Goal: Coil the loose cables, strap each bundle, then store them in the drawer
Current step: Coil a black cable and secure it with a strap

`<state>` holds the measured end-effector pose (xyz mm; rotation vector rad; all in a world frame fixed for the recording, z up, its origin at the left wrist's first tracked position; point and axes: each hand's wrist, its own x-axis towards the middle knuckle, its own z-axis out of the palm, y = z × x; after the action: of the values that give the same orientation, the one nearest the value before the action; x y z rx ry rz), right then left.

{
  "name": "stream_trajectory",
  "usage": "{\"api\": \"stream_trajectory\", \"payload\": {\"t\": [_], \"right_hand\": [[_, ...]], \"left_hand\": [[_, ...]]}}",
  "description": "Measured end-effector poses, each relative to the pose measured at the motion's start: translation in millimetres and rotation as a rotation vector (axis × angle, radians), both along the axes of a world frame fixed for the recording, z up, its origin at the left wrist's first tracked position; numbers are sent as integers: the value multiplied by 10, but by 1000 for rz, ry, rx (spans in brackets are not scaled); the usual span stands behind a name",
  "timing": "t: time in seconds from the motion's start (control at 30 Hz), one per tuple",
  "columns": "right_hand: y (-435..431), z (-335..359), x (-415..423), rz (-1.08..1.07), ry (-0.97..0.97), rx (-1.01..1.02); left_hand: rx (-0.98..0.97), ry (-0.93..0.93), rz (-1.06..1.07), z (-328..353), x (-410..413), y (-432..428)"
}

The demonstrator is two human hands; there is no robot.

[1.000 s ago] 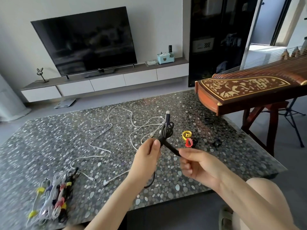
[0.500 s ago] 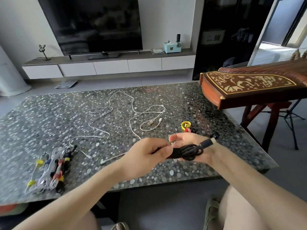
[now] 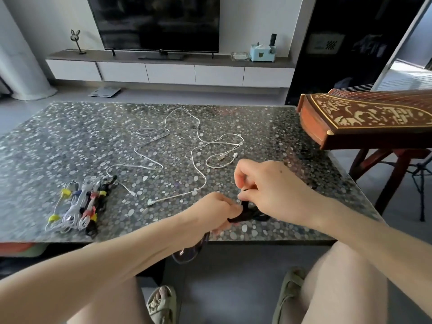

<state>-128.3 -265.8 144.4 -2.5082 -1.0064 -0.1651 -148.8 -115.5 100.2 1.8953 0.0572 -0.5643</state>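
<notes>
Table (image 3: 70,141) — dark pebble-pattern top, fills the middle of the view.

Zither (image 3: 374,115), carved red-brown wood on a wooden stand, sits at the table's far-right corner.

Loose white cables (image 3: 198,136) sprawl in open loops over the table's centre, with two plugs lying right of centre.

Strapped bundles (image 3: 79,204) of white and dark coils with yellow, red and blue ties lie side by side at the table's near-left.

Both hands work over the table's near edge, right of centre. The left hand (image 3: 210,213) is clenched round the black cable (image 3: 247,215), gripping the coil. One loop of it hangs below the table's near edge.

The right hand (image 3: 268,188) is just beyond, fingers curled, pinching a dark strand that rises from the coil — strap or cable end, cannot tell.
</notes>
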Motion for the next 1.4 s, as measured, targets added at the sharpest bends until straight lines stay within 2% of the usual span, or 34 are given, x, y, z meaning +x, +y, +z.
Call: {"api": "stream_trajectory", "payload": {"t": [0.1, 0.23, 0.3, 0.4, 0.57, 0.7, 0.8, 0.87, 0.93, 1.0, 1.1, 1.17, 1.27, 1.4], "right_hand": [[-8, -162, -105, 74, -378, -94], [-54, -406, -174, 123, -850, -239], [-111, -531, -160, 122, -974, -342], [-168, -636, -151, 85, -993, -398], [-173, -675, -178, 125, -971, -381], [-262, -682, -146, 174, -1010, -403], [-289, -730, -105, 178, -998, -328], [-313, -743, -34, 180, -924, -203], [-365, -805, 22, 162, -693, -52], [-390, -894, 21, 46, -295, 129], [-339, -1004, 9, -201, 404, 501], [-279, -1063, 50, -270, 723, 701], [-199, -1135, 68, -288, 923, 872], [-140, -1270, 121, -430, 942, 1016]], "left_hand": [[-17, 174, 125, -15, 117, -25], [-340, 354, 199, -32, 225, 22], [-475, 432, 219, -37, 238, 31], [-604, 528, 210, 5, 240, 3], [-678, 628, 68, -71, 259, 30], [-587, 647, -206, -76, 302, 87], [-544, 678, -326, -93, 317, 56], [-530, 675, -428, -115, 377, 107], [-438, 643, -493, -131, 469, 223], [-331, 553, -398, -183, 549, 314], [-128, 184, -269, -365, 625, 334], [-229, 77, -299, -449, 654, 258], [-454, 51, -234, -529, 687, 65], [-517, 20, 24, -677, 791, -248]]}}
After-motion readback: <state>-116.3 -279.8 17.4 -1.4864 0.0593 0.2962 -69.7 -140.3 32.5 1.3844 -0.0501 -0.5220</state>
